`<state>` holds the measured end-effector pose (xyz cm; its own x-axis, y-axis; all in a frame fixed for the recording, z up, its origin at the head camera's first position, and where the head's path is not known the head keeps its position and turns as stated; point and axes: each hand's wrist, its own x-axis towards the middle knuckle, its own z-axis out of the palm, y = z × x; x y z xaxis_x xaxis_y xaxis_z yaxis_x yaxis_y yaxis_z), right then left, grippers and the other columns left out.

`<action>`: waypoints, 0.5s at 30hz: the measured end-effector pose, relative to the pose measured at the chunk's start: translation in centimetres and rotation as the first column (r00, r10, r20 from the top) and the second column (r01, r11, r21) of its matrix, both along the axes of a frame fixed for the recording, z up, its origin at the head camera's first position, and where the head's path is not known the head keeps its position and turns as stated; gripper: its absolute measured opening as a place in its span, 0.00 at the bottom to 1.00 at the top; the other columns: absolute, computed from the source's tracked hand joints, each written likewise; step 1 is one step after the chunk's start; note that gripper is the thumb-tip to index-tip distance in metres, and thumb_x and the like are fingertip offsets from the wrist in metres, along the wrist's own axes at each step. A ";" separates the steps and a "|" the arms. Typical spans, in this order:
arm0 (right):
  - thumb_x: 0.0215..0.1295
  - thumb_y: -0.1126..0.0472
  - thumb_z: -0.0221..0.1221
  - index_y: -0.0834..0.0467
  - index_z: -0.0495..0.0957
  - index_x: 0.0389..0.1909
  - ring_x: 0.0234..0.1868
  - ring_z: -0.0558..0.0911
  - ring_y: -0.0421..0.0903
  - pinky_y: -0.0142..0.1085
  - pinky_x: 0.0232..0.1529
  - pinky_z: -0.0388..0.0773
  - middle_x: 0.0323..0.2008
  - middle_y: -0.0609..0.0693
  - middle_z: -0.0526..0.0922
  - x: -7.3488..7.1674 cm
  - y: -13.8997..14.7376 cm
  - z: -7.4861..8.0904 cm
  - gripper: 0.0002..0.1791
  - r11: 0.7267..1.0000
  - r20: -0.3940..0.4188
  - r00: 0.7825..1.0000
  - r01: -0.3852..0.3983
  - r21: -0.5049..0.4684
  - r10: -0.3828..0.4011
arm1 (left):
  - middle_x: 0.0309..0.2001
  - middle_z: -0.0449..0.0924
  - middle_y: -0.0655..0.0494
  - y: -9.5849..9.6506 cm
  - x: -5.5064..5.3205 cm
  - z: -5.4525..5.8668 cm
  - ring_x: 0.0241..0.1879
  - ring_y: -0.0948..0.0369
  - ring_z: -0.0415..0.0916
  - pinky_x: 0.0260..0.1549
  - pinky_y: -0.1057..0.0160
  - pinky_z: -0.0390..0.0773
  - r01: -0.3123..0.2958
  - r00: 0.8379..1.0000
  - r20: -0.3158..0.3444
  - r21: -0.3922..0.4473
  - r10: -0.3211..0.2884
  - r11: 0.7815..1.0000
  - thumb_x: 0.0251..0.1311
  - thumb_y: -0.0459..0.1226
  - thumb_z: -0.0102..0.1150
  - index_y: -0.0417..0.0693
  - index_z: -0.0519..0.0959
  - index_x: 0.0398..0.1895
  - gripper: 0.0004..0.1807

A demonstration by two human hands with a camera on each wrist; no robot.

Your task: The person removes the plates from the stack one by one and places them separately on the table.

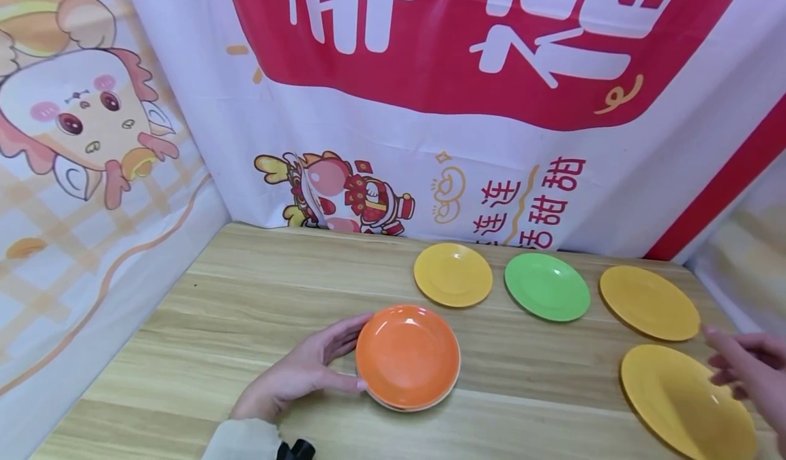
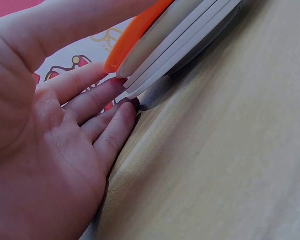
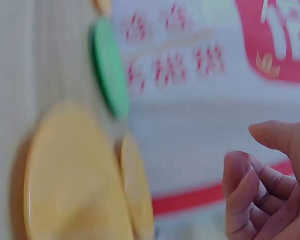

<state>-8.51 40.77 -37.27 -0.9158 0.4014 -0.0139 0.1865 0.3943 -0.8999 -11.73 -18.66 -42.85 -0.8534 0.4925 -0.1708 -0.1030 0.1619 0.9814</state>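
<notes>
An orange plate [image 1: 408, 357] tops a stack of several plates on the table; pale rims [image 2: 162, 47] show beneath it in the left wrist view. My left hand [image 1: 310, 364] holds the stack's left side, thumb at the near rim and fingertips [image 2: 122, 112] against the far edge. At the right my right hand [image 1: 752, 371] hovers over the near yellow plate [image 1: 681, 405], its fingers loosely bent around nothing. In the right wrist view that hand [image 3: 270, 185] appears apart from the yellow plates [image 3: 75, 175].
Along the back of the wooden table [image 1: 276, 269] lie a small yellow plate [image 1: 453, 274], a green plate [image 1: 546, 286] and a larger yellow plate [image 1: 649, 303]. A printed cloth [image 1: 393, 125] hangs behind the table, with another patterned cloth [image 1: 74, 194] at the left.
</notes>
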 end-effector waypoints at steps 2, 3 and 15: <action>0.79 0.53 0.63 0.35 0.85 0.28 0.21 0.82 0.35 0.28 0.21 0.77 0.21 0.32 0.84 -0.2 -2.7 1.1 0.15 0.997 -0.002 0.998 -0.064 0.030 0.064 | 0.84 0.62 0.55 0.0 0.0 0.0 0.84 0.46 0.59 0.84 0.41 0.58 0.002 1.000 0.002 0.001 -0.002 1.000 0.57 0.35 0.82 0.57 0.64 0.83 0.52; 0.78 0.50 0.64 0.39 0.86 0.30 0.23 0.83 0.37 0.29 0.23 0.78 0.22 0.33 0.85 -0.4 -4.0 1.4 0.12 0.995 0.016 0.996 -0.086 0.058 0.086 | 0.84 0.62 0.55 0.0 0.0 0.0 0.84 0.46 0.59 0.84 0.41 0.58 0.005 1.000 0.002 0.003 -0.005 1.000 0.57 0.35 0.82 0.57 0.64 0.84 0.52; 0.72 0.42 0.69 0.60 0.85 0.49 0.30 0.84 0.43 0.36 0.28 0.85 0.31 0.48 0.86 -2.8 -17.5 0.9 0.24 0.922 0.153 0.924 -0.369 0.114 0.351 | 0.84 0.62 0.55 -0.1 -0.1 -0.1 0.84 0.46 0.59 0.84 0.41 0.58 0.004 1.000 0.002 0.006 -0.004 1.000 0.56 0.34 0.82 0.57 0.64 0.84 0.53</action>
